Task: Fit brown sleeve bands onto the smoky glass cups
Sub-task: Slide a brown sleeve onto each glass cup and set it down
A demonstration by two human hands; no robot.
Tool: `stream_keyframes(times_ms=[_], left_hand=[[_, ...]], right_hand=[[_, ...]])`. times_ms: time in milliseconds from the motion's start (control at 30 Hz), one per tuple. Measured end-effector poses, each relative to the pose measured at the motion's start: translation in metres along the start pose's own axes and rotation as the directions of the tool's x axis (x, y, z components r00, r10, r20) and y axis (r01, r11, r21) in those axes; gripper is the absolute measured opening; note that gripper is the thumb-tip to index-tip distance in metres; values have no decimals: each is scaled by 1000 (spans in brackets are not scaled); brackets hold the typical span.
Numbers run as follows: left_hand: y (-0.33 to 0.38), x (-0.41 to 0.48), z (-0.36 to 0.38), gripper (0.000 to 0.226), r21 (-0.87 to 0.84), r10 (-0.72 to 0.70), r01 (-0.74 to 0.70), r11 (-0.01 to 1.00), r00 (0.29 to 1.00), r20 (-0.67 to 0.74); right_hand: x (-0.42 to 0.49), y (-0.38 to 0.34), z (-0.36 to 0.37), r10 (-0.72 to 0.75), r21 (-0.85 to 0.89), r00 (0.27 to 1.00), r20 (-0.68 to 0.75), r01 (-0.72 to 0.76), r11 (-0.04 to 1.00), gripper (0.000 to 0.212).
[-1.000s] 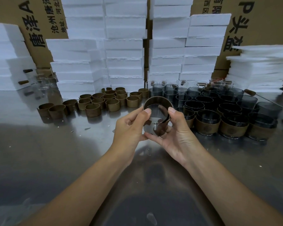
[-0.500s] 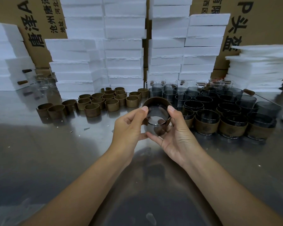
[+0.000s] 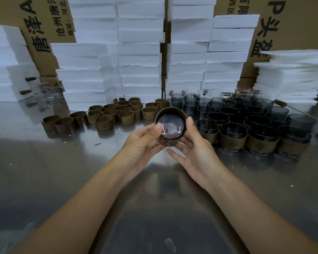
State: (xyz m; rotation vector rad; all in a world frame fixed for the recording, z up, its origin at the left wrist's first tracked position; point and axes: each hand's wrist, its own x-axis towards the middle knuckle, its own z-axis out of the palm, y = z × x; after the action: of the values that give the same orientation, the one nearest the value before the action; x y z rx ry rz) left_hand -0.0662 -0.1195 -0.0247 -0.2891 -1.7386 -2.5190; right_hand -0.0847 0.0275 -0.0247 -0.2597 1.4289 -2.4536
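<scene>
Over the middle of the steel table (image 3: 62, 180), both hands hold one smoky glass cup (image 3: 170, 123) off the surface, tipped on its side so that a round end faces the camera. A brown sleeve band (image 3: 173, 109) wraps around the cup, showing as a dark ring round its far edge. The left hand (image 3: 145, 143) grips the cup from the left, thumb pressed on the near rim and fingers curled underneath. The right hand (image 3: 196, 151) pinches it from the right, thumb laid against the band's side and fingers spread below. To the far left of the hands, a cluster of loose bands (image 3: 106, 116) stands on end on the table, close together in rough rows. To the right a packed group of bare smoky cups (image 3: 228, 110) stands upright. Its nearest row, the banded cups (image 3: 232, 139), already wears brown sleeves. A few clear glasses (image 3: 46, 94) stand at the far left. Behind everything rise stacks of white foam blocks (image 3: 140, 52), with printed cardboard boxes (image 3: 44, 24) behind them, and a pile of thin foam sheets (image 3: 292, 76) lies at the far right.
</scene>
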Motion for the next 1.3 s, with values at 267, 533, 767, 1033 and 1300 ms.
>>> stream_keyframes(times_ms=[267, 533, 767, 1033, 1300], left_hand=[[-7, 3, -2, 86, 115, 4, 2, 993, 999, -46], [-6, 5, -3, 93, 172, 27, -17, 985, 998, -56], [-7, 5, -3, 92, 116, 55, -49, 992, 997, -50], [-3, 3, -1, 94, 136, 27, -18, 991, 997, -66], [9, 0, 2, 100, 97, 73, -68, 993, 996, -57]], right_hand=[[3, -3, -1, 37, 43, 993, -114, -32, 999, 29], [3, -5, 3, 105, 132, 990, -92, -93, 987, 35], [3, -5, 5, 168, 217, 983, -74, -149, 965, 40], [3, -6, 6, 144, 257, 987, -78, -119, 959, 34], [-1, -2, 9, 144, -8, 985, -96, -146, 989, 51]])
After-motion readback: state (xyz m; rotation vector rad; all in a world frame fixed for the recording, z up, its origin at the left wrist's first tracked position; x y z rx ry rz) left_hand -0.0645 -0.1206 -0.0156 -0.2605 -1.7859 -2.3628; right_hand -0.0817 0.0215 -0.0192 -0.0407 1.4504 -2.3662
